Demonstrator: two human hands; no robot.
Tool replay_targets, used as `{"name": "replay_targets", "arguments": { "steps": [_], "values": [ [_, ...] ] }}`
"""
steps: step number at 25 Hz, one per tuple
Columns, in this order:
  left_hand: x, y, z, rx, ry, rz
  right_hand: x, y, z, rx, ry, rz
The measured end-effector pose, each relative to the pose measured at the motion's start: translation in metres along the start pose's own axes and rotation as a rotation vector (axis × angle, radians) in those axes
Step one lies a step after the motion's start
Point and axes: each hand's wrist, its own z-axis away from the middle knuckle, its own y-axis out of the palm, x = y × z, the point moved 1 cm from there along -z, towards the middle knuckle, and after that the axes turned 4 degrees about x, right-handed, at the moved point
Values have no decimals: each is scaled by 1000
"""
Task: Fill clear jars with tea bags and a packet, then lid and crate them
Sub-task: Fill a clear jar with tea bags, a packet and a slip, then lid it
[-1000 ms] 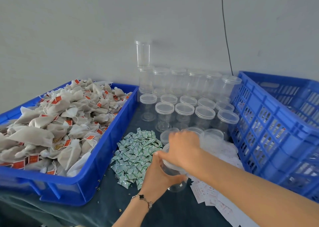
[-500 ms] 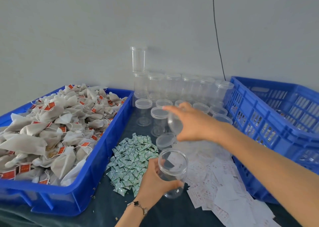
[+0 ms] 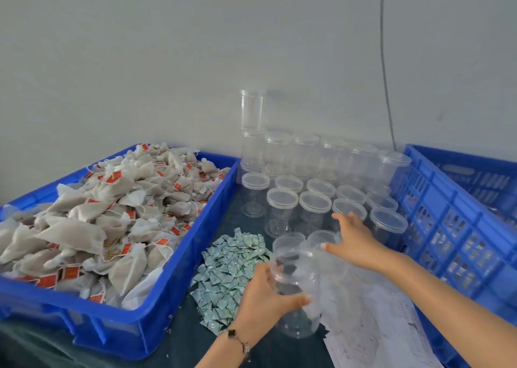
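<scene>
Your right hand (image 3: 354,243) has come down from mid-air and now lies open-fingered over loose clear round lids (image 3: 321,237), no longer holding one. Your left hand (image 3: 264,297) still grips the open clear plastic jar (image 3: 296,292) near the dark table's (image 3: 181,337) front edge. A grey wall stands behind. The blue plastic tray (image 3: 156,306) at the left edge holds white tea bags (image 3: 112,213).
</scene>
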Motion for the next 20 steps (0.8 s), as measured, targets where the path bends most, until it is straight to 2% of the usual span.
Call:
{"name": "replay_targets", "arguments": {
  "steps": [2, 5, 8, 10, 14, 20],
  "values": [
    [-21, -24, -9, -58, 27, -89, 36, -8, 0, -21, -135, 20],
    [-43, -64, -23, -145, 70, -249, 104, -20, 4, -139, -347, 63],
    [-50, -91, -32, -88, 79, -385, 173, -16, 7, -146, -535, 150],
    [-45, -99, -34, -20, 92, -404, 212, -3, 6, -81, -633, 201],
    [-26, -94, -22, 28, 93, -280, 267, 35, -2, 106, -744, 229],
    [-15, -104, -14, -33, 47, -254, 307, 100, -34, 277, -712, 125]
  ]
}}
